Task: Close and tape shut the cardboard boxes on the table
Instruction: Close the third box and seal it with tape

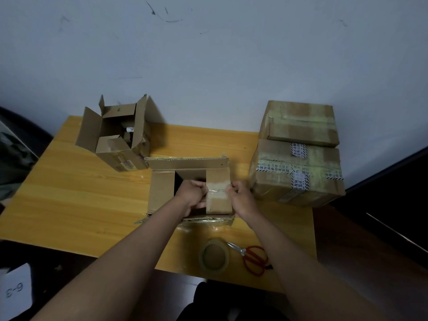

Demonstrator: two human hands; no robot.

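Observation:
A cardboard box (pixel 162 188) sits mid-table with its two side flaps folded in and a dark gap between them; the far flap stands up. My left hand (pixel 193 195) and my right hand (pixel 240 198) each pinch one end of a clear tape strip (pixel 217 190) stretched over the right inner flap. A roll of clear tape (pixel 214 256) lies on the table near the front edge. An open box (pixel 120 135) with items inside stands at the back left.
Two taped boxes are stacked at the right: the lower box (pixel 296 177) and the upper box (pixel 301 123). Red-handled scissors (pixel 253 257) lie beside the tape roll. The wooden table (pixel 81 193) backs onto a white wall. A paper marked 6-3 (pixel 15 290) lies at the lower left.

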